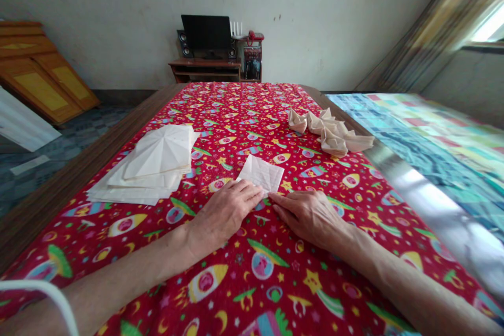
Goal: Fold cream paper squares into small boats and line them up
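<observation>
A small sheet of folded white paper [260, 172] with crease lines lies on the red tablecloth in front of me. My left hand [234, 205] rests over its lower left side, fingers held close together and covering that edge. At the paper's bottom corner, the fingertips of my right hand [305, 212] are drawn together with the index finger stretched forward. The two hands' fingertips almost meet there, and the exact grip is partly hidden. To the left is a stack of creased paper sheets [157, 160]. Several folded paper pieces [333, 131] with pointed ends sit on the right.
A red patterned tablecloth [252, 268] covers the table, whose brown wooden edge [90, 157] shows on the left. To the right stands a bed with a patchwork cover [433, 131]. A monitor [207, 34] is by the far wall. A white curved cable [51, 291] crosses the lower left.
</observation>
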`<state>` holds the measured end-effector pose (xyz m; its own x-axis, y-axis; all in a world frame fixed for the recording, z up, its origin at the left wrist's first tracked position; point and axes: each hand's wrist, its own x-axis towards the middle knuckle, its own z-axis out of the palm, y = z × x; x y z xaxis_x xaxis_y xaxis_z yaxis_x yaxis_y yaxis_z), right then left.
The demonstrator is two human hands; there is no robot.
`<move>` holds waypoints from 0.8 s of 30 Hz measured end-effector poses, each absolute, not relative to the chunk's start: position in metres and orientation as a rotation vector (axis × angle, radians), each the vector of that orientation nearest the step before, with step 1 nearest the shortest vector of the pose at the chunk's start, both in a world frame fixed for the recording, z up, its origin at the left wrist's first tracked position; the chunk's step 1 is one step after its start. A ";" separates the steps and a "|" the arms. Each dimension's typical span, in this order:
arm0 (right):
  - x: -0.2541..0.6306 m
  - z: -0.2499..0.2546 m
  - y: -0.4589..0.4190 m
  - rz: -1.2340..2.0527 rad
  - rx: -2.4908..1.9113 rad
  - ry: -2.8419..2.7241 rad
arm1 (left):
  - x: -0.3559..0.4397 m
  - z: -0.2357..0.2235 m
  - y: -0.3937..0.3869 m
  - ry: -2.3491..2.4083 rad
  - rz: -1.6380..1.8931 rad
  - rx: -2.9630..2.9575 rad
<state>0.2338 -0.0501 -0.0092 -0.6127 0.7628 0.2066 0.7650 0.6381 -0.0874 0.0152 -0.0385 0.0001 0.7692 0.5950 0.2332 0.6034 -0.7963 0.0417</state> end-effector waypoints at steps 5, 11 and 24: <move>0.230 -0.004 -0.052 -0.127 -1.261 -2.705 | 0.013 -0.007 -0.039 -0.943 -0.294 -2.896; 0.231 -0.004 -0.053 -0.144 -1.298 -2.694 | 0.002 -0.009 -0.044 -0.956 -0.286 -2.885; 0.235 -0.008 -0.052 -0.156 -1.292 -2.657 | -0.007 -0.011 -0.049 -0.993 -0.279 -2.869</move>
<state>0.2353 -0.0523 -0.0076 -0.6049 0.7683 0.2094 0.7875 0.6161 0.0145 -0.0070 -0.0490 -0.0108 0.7717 0.6029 0.2023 0.6200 -0.7841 -0.0279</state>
